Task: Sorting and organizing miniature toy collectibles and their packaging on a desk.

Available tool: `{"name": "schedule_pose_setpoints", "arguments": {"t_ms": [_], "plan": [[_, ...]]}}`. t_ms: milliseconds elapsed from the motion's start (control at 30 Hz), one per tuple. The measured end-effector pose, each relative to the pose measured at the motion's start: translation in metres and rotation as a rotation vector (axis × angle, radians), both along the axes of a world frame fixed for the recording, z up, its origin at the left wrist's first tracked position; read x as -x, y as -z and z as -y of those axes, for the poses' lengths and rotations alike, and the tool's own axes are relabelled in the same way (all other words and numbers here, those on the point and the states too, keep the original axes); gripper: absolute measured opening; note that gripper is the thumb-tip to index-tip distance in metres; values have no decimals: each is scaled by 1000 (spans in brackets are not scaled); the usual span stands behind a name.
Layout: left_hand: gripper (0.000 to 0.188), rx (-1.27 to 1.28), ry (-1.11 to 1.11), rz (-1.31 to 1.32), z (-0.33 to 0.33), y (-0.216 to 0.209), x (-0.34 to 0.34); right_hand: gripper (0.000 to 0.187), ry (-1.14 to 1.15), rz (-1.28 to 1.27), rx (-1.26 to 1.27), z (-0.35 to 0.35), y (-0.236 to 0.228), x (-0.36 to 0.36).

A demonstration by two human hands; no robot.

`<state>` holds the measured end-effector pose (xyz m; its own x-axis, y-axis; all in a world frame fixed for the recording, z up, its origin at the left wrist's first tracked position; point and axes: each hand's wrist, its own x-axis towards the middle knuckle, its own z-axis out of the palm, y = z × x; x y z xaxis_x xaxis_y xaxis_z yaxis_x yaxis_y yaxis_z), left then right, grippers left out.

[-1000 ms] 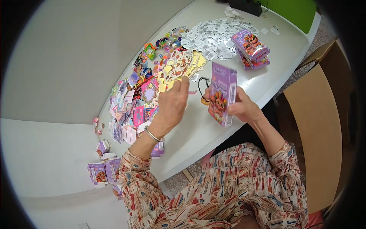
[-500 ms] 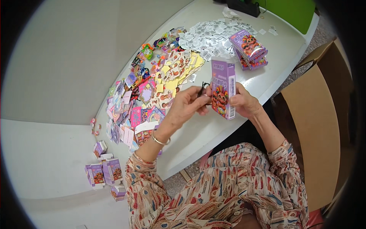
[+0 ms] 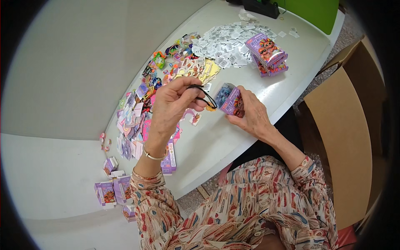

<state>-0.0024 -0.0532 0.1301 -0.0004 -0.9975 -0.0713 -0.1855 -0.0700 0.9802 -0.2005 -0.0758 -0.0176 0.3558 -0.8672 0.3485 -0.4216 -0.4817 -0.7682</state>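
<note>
My left hand (image 3: 177,100) is closed on a thin black cord (image 3: 213,100), which hangs in a loop from the fingers toward the right. My right hand (image 3: 252,111) grips a small purple printed box (image 3: 233,104) from its right side. The box is tilted, and its left end shows a bluish inside (image 3: 225,91). Between box and cord there is a gap. A small pale card piece (image 3: 193,117) with pink and yellow shows just below my left fingers; whether it hangs or lies on the table I cannot tell.
Purple boxes (image 3: 267,50) are stacked at the far right of the white table (image 3: 204,154). White packets (image 3: 227,39), yellow-backed stickers (image 3: 210,70), colourful trinkets (image 3: 158,60) and cards (image 3: 129,121) lie heaped. More purple boxes (image 3: 106,193) sit at left. A cardboard carton (image 3: 337,137) stands at right.
The box has tipped from upright, so its left end now shows. My left hand has moved left, away from it, and the black cord has spread into a wider loop.
</note>
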Motion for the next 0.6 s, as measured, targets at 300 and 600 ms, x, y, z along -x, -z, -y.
{"name": "schedule_pose_setpoints", "arguments": {"t_ms": [300,600], "plan": [[23,-2,14,238,8,28,8,87,38,-102,35,-8,-5,-3],[14,712,88,1050,0,63,20,90,40,-45,52,-11,-4,-5]]}}
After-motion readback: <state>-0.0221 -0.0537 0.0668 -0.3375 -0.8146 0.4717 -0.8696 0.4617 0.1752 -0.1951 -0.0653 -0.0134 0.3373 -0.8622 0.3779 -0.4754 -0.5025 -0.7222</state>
